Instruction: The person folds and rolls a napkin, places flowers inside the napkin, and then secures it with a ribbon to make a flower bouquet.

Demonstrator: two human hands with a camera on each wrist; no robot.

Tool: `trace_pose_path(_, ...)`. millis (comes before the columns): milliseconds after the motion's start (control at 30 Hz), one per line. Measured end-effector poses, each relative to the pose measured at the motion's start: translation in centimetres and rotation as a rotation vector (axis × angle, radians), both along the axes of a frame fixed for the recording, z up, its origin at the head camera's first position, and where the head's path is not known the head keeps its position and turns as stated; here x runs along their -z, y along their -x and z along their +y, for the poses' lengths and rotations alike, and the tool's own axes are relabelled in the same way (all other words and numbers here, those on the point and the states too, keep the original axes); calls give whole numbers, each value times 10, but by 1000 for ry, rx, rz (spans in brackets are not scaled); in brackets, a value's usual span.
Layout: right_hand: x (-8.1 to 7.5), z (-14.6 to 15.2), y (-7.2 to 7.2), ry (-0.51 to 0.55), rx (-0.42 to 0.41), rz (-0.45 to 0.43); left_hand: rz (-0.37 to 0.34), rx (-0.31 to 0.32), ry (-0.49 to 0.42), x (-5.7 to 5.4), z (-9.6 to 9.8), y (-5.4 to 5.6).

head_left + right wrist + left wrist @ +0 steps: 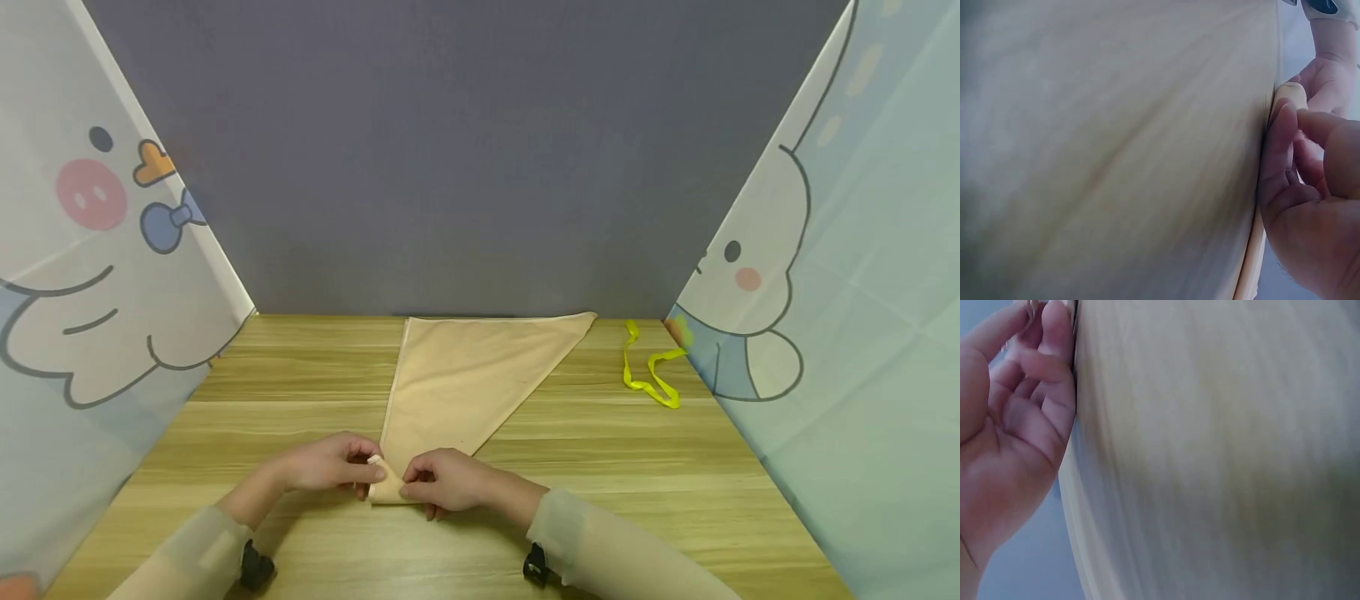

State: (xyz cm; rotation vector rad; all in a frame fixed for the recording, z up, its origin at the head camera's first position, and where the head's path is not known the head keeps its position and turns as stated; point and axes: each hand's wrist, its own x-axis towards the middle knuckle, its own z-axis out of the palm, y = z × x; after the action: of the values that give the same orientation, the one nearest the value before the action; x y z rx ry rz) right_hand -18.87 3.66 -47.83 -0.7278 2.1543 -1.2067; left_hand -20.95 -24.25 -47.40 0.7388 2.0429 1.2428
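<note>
Cloth (457, 383) reaches the back edge of the table (637, 467); left hand (333, 462) and right hand (453, 479) pinch its rolled near end; ribbon (639, 386) lies apart, near the back right corner.

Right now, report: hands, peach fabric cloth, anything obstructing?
Left hand and right hand pinching folded near end of peach fabric cloth. Rest spread on wood-grain table. Thin yellow ribbon off right, not obstructing.

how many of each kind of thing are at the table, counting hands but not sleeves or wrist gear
Cloth: 1, the peach cloth
Strip: 1, the yellow strip
Hands: 2, the left hand and right hand
Total: 4
</note>
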Motion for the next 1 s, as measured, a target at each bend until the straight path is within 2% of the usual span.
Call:
trace_pose_path(133,2,1,2,35,12,-36,22,-55,-5,2,5,-1)
trace_pose_path(300,2,1,4,59,0,-37,10,-134,-27,4,6,-1)
trace_pose_path(400,2,1,4,59,-4,-44,53,-156,-19,7,6,0)
trace_pose_path(667,2,1,3,41,12,-82,227,-83,-37,10,6,-1)
trace_pose_path(833,2,1,3,44,13,-92,298,-76,0,8,7,-4)
trace_pose_path(1000,1,1,3,48,8,-98,361,-3,-10,5,6,-5)
